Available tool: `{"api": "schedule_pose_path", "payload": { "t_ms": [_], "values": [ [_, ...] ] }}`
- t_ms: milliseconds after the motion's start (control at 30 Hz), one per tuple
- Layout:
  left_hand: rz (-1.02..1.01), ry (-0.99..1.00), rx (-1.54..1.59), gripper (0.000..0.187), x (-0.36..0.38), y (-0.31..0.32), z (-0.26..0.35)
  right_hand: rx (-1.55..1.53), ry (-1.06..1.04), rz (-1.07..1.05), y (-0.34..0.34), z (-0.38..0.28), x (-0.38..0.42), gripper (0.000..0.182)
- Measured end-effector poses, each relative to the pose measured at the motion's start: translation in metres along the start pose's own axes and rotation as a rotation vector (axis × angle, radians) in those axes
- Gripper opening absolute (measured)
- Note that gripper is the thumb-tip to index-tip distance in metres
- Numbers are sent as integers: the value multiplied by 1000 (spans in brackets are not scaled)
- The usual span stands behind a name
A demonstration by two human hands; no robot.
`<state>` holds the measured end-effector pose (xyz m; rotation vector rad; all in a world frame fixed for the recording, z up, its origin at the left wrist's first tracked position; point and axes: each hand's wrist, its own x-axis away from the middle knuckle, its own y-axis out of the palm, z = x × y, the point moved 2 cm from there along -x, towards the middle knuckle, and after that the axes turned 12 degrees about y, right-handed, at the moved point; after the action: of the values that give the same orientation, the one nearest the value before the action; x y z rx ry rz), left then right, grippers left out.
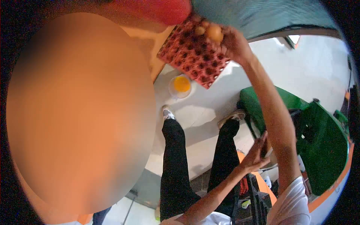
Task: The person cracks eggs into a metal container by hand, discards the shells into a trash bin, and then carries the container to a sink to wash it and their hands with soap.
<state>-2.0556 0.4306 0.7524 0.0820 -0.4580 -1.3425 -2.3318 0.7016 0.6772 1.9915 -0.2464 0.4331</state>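
My right hand (234, 45) reaches to the top centre. Its fingers are bent against a round orange-brown item (214, 33), which looks like an egg. Smaller round brown items (200, 30) lie beside it, over a red moulded egg tray (191, 54). Just below the tray, a clear round container (174, 90) holds something yellow-orange (182, 84). My left hand (256, 158) is at the lower right, beneath my right upper arm. Its thumb and fingers are around a narrow dark thing (265, 145) too small to tell.
A green chair-like object (324, 146) stands at the right. My black-trousered legs (174, 150) and shoes (168, 112) are over the pale floor (195, 108). A large blurred area covers the left. Red cloth (161, 10) and grey-blue fabric (262, 17) are at the top.
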Motion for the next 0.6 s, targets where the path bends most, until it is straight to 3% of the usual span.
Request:
{"api": "schedule_pose_path", "payload": {
  "t_ms": [100,133,167,233,267,300,400,433,467,567,600],
  "values": [
    [26,97,-60,101,-5,8,-7,-132,-111,126,43,2,111,42],
    [23,88,-49,101,-4,15,-7,-146,-127,277,61,3,154,38],
    [19,78,-38,100,-4,22,-7,-72,-176,276,73,2,193,43],
    [-24,69,-39,98,-8,22,32,4,-248,484,89,7,277,54],
    [-79,137,-204,95,-13,24,47,96,-277,636,100,9,323,46],
    [-141,-24,-134,96,-15,29,45,214,-301,804,101,17,364,47],
    [-172,-29,-115,98,-20,46,71,634,-358,1262,94,52,477,45],
    [-218,-48,-165,99,-18,47,56,698,-462,1353,83,72,506,44],
    [-250,-103,-238,98,-17,48,61,597,-384,1488,91,85,533,40],
    [-302,-140,-213,95,-15,50,49,393,-482,1605,76,135,583,33],
    [-304,-181,-187,91,-13,46,36,371,-422,1637,72,150,591,32]
  ]
}}
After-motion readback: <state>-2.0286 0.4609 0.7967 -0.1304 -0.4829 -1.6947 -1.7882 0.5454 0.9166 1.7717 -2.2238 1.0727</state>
